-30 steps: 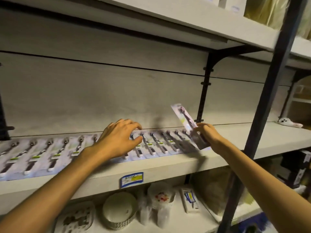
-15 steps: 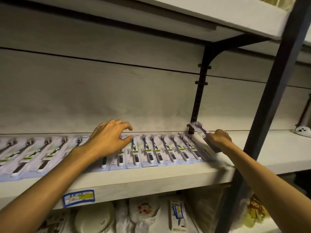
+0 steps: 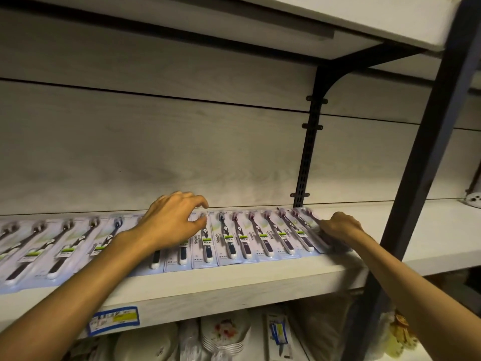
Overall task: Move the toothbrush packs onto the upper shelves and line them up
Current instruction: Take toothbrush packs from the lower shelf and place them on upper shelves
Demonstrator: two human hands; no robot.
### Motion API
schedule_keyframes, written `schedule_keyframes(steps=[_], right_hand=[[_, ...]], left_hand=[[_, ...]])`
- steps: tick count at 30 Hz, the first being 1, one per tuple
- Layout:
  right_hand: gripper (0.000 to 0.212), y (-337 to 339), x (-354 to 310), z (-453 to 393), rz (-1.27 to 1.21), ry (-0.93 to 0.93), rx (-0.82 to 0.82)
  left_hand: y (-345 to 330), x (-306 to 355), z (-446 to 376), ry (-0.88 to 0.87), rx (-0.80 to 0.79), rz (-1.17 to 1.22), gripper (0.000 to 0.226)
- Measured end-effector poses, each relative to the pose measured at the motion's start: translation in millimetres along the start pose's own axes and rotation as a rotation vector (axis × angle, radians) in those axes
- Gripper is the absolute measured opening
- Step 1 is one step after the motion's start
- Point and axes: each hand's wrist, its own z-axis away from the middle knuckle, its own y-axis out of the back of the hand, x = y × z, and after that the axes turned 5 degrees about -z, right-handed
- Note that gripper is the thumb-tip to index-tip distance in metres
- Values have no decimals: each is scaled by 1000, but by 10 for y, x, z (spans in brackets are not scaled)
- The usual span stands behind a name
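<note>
Right hand (image 3: pixel 338 226) grip now pinching last toothbrush pack (image 3: pixel 316 230) flat into row, left hand (image 3: pixel 171 221) still spread atop packs.

Pale blue toothbrush packs (image 3: pixel 229 241) with green labels, whitewashed wood-grain shelf (image 3: pixel 234 285), black upright (image 3: pixel 426 162)

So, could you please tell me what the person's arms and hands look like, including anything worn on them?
Both forearms are bare, with no sleeves in view. The left hand and right hand wear no gloves, and no rings, watch or bracelets show on the fingers or wrists.
</note>
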Motion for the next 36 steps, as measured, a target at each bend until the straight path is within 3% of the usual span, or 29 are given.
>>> schedule_keyframes(steps=[36], right_hand=[[30, -239, -135, 86, 146, 170, 32]], left_hand=[[-52, -156, 164, 28, -57, 6, 36]])
